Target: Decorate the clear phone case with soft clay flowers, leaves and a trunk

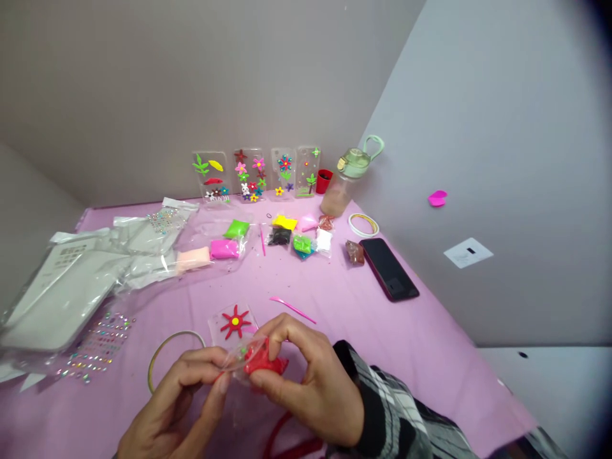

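Red clay in a clear plastic bag [266, 358] is held between both hands above the pink cloth. My right hand [310, 376] grips the red clay part with thumb and fingers. My left hand [184, 395] pinches the bag's clear edge at its left. Just behind the hands lies a clear phone case [220, 327] bearing a red flower [234, 322] with a yellow centre; its near part is hidden by the hands and bag. A pink tool [293, 310] rests behind my right hand. Below the hands a dark red strip [296, 449] is partly visible.
Decorated cases [248, 175] lean against the wall. Clay packets [285, 222], a bottle [338, 188], a red cup [324, 181], a tape roll [363, 225] and a phone [389, 269] stand or lie at the back and right. Packaged cases [67, 287], gem stickers [100, 347] and a ring [152, 366] are at left.
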`<action>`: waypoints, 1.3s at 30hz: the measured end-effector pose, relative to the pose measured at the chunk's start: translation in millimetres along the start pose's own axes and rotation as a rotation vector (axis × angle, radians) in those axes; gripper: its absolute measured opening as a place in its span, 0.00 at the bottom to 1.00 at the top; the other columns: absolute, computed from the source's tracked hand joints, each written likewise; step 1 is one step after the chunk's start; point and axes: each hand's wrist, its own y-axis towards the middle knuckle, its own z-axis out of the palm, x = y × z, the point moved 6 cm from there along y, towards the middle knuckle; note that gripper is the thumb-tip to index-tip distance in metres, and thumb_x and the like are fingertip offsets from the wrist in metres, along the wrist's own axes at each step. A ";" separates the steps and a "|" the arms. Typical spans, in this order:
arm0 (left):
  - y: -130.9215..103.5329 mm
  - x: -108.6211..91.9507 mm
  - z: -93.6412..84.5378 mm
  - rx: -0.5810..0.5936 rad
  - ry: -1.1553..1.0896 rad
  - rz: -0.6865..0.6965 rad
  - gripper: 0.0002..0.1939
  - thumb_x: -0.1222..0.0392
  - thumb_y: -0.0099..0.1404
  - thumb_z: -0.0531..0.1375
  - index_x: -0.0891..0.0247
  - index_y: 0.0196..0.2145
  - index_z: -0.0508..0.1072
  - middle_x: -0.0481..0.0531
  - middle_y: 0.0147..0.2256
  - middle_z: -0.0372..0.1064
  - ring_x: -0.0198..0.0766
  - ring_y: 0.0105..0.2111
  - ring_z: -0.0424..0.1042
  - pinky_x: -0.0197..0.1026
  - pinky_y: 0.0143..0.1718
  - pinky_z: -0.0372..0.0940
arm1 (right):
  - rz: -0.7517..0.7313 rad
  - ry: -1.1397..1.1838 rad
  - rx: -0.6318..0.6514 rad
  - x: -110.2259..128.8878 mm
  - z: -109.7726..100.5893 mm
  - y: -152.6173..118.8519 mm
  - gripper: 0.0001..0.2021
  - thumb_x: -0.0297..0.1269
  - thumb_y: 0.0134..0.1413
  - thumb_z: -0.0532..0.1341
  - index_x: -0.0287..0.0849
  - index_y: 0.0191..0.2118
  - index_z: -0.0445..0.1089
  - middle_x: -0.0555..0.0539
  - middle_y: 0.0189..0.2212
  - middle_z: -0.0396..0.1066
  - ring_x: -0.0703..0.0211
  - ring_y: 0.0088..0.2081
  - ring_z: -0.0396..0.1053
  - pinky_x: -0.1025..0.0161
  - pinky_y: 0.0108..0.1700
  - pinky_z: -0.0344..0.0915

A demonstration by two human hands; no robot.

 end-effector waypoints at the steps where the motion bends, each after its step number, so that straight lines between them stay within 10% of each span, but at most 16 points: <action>1: 0.1 -0.6 0.1 -0.006 -0.001 0.016 0.04 0.59 0.66 0.61 0.56 0.32 0.73 0.48 0.39 0.72 0.38 0.42 0.74 0.32 0.45 0.70 | 0.031 0.012 -0.014 -1.3 -0.7 0.1 0.12 0.26 0.49 0.67 0.44 0.31 0.62 0.50 0.35 0.72 0.60 0.38 0.69 0.62 0.44 0.66; 7: 5.1 -10.7 5.3 0.153 0.068 0.167 0.06 0.65 0.65 0.60 0.54 0.32 0.73 0.47 0.34 0.72 0.37 0.38 0.74 0.30 0.39 0.70 | 0.129 0.051 0.069 -4.1 3.1 4.3 0.07 0.28 0.51 0.68 0.41 0.37 0.73 0.51 0.31 0.72 0.61 0.35 0.69 0.64 0.41 0.66; 25: 7.3 -0.2 1.1 0.152 -0.058 0.002 0.05 0.59 0.67 0.62 0.55 0.31 0.73 0.48 0.36 0.72 0.37 0.41 0.73 0.31 0.42 0.70 | 0.011 -0.097 0.093 -0.9 2.8 4.7 0.06 0.29 0.63 0.61 0.40 0.36 0.76 0.47 0.33 0.76 0.59 0.37 0.73 0.63 0.42 0.69; 33: 10.8 14.2 8.2 0.209 -0.402 -0.280 0.14 0.50 0.68 0.60 0.59 0.28 0.71 0.47 0.32 0.68 0.35 0.31 0.71 0.36 0.36 0.68 | -0.275 -0.854 -0.403 -0.2 -74.8 13.7 0.10 0.28 0.65 0.57 0.43 0.46 0.73 0.41 0.42 0.74 0.51 0.44 0.72 0.53 0.49 0.67; 39: 15.0 18.9 12.4 0.182 -0.517 -0.393 0.17 0.53 0.56 0.71 0.63 0.22 0.69 0.46 0.29 0.68 0.32 0.27 0.71 0.34 0.32 0.67 | -0.313 -0.879 -0.172 -13.2 -46.8 15.7 0.14 0.26 0.64 0.55 0.43 0.52 0.69 0.40 0.44 0.74 0.49 0.47 0.70 0.50 0.49 0.68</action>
